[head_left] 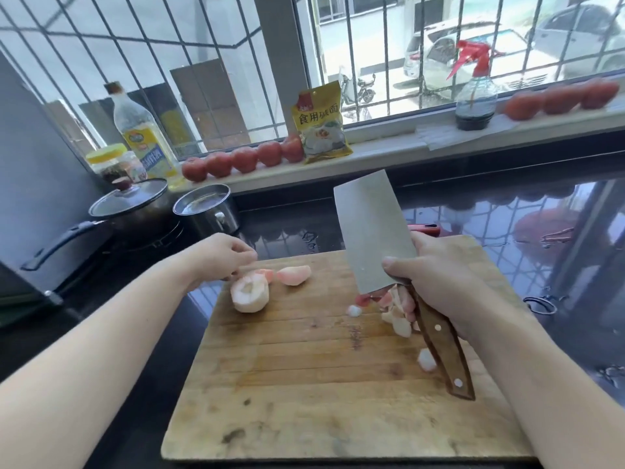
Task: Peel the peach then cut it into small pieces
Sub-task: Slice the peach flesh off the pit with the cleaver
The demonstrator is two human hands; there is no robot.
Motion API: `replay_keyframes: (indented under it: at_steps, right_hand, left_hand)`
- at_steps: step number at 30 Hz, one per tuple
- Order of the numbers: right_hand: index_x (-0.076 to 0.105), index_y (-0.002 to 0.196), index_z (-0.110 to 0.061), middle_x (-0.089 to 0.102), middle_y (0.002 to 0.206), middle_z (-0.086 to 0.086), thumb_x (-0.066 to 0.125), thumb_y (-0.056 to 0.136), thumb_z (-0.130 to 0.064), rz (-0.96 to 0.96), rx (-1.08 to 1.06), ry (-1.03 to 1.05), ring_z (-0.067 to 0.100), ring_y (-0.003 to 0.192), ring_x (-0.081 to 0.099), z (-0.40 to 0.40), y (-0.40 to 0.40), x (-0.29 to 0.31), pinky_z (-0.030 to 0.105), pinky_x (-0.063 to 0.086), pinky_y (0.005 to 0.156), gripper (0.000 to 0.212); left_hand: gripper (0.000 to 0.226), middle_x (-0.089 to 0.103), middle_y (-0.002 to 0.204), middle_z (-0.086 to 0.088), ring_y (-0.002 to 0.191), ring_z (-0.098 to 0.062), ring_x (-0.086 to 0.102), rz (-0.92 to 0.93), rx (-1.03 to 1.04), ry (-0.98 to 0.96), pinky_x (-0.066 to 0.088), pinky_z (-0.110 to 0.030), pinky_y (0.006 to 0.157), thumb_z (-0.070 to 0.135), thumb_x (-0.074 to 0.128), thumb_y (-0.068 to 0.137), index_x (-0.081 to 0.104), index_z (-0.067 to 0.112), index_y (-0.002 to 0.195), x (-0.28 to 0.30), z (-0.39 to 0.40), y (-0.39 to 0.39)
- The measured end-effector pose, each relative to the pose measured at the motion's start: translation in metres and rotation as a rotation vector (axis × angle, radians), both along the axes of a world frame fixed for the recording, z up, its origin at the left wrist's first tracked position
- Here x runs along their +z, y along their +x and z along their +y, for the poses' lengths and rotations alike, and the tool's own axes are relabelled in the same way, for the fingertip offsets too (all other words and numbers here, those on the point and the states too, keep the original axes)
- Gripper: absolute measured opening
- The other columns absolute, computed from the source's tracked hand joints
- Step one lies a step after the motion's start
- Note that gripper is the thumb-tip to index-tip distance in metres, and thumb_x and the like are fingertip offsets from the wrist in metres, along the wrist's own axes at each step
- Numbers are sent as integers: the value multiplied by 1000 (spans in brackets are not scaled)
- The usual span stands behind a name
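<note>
The peach (pixel 250 294) is peeled and sits on the left part of the wooden cutting board (pixel 304 384), which lies on the dark tabletop (pixel 507 225). The right hand (pixel 436 279) has its grip wrapped tight around the big knife (pixel 375 238), blade held up. The left hand (pixel 220 258) hovers by the peach, grip loosely curled, holding nothing. A slice (pixel 293 275) lies beside it. Small pieces (pixel 399 316) lie under the knife.

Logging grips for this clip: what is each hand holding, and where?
Right hand grips the cleaver where blade meets wooden handle. Left hand reaches over the peach pieces; any hold cannot be told.
</note>
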State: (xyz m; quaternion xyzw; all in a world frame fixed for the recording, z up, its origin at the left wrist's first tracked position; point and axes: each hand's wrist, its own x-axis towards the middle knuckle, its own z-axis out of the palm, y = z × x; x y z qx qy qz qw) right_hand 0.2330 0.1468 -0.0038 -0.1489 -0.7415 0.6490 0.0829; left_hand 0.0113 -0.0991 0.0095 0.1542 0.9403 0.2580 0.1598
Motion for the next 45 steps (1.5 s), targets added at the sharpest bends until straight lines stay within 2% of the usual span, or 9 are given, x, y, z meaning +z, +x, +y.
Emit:
replay_keyframes:
  at_steps: [3,6,13,16,19,23,26,32,45]
  right_hand:
    - [55,122,-17,60,47,8,49,101,-5,-12,1,6,24,41,48,-1,-2,-1,25,45,41,25]
    - [55,120,-20,59,47,7,50,102,-6,-27,14,14,19,39,51,-4,-4,-5,28,44,40,24]
    - [55,123,-27,53,53,21,51,102,-10,-84,56,132,24,40,48,-10,2,8,29,46,41,27]
    - [55,121,-29,60,54,20,54,99,-10,-106,81,292,26,41,49,-19,8,22,30,46,42,29]
    - [56,104,-24,61,46,-2,55,96,-12,-137,147,562,24,38,52,-40,20,39,28,42,42,15]
    - [50,91,-18,63,50,-6,50,95,-10,-169,198,764,14,27,47,-75,37,54,24,35,32,10]
    - [46,87,-26,59,56,0,47,96,-21,-229,174,925,6,28,49,-91,44,59,13,38,35,10]
    - [36,88,-26,54,93,0,43,99,-30,-331,164,997,23,71,55,-121,51,60,30,45,59,14]
    - [28,84,-35,51,79,-7,42,101,-27,-322,119,1012,13,73,49,-140,64,34,37,42,61,23]
  left_hand:
    - [37,72,98,-3,85,-20,65,231,217,106,50,-37,77,46,56,102,72,12,100,1,-11,31]
    - [31,64,107,12,98,-12,64,166,157,64,48,-32,74,60,63,92,64,34,110,-15,-18,70]
    - [59,48,142,27,134,2,44,172,-157,247,38,-29,114,25,78,83,53,49,131,-45,-34,115]
    - [70,42,141,34,134,13,35,59,-318,213,32,-17,113,17,77,85,49,52,140,-49,-47,136]
    - [80,44,136,39,126,17,41,13,-321,214,31,-10,109,22,79,85,39,59,144,-54,-53,145]
    - [64,60,127,26,115,14,56,-5,-171,381,48,-15,99,14,80,84,48,48,127,-60,-49,155]
    - [62,55,130,24,114,16,52,13,-127,440,39,1,87,20,83,83,49,44,129,-65,-46,166]
    - [48,62,117,18,100,8,59,127,22,531,44,-4,85,27,89,80,61,39,117,-72,-39,174]
    - [34,64,98,18,89,5,57,107,113,559,45,-18,75,37,89,77,61,36,96,-73,-39,176]
